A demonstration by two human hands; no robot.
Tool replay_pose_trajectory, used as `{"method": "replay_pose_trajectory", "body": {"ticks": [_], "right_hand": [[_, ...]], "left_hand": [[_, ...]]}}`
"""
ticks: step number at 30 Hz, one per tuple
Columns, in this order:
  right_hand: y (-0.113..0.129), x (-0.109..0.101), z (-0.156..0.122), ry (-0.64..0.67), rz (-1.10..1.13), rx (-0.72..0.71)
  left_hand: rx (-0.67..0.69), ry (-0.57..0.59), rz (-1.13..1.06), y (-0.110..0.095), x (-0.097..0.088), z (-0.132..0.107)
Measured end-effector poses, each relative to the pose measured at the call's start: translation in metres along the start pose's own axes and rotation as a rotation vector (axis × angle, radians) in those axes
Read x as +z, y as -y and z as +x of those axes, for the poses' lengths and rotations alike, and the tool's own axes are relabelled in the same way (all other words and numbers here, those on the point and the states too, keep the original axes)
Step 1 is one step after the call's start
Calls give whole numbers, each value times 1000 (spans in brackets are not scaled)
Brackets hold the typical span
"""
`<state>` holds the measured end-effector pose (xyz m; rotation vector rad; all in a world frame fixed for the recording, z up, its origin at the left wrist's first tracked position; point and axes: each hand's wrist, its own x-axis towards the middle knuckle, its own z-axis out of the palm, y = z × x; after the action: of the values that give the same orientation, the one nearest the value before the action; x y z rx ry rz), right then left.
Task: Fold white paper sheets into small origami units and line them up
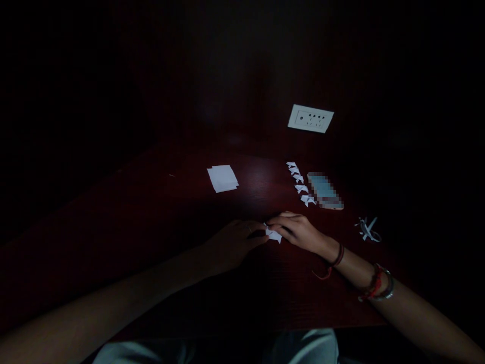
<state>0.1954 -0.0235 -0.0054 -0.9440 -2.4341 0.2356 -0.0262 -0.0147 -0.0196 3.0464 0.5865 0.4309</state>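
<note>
A small folded piece of white paper (273,235) lies on the dark red table between my hands. My left hand (237,242), in deep shadow, pinches its left side with fingertips and thumb. From the right, my right hand (297,230) presses its fingers on the paper's upper edge. The fingers cover part of the paper, so its full shape is hidden. Beyond my right hand stands a row of several small folded white paper figures (301,189). A short stack of white paper squares (223,178) rests farther back, left of the row.
A phone (325,190), its screen blurred out, lies right of the paper figures. Keys on a ring (367,229) sit near my right forearm. A white socket panel (310,119) is on the back wall. The table's near edge runs just above my knees.
</note>
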Motion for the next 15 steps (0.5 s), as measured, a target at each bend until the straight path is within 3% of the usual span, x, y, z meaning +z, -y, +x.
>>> {"method": "replay_pose_trajectory", "body": {"ticks": [6, 15], "right_hand": [[5, -4, -4, 26, 58, 24], [14, -12, -19, 9, -89, 154]], "left_hand": [[6, 25, 14, -1, -3, 2], [11, 45, 6, -2, -5, 9]]}}
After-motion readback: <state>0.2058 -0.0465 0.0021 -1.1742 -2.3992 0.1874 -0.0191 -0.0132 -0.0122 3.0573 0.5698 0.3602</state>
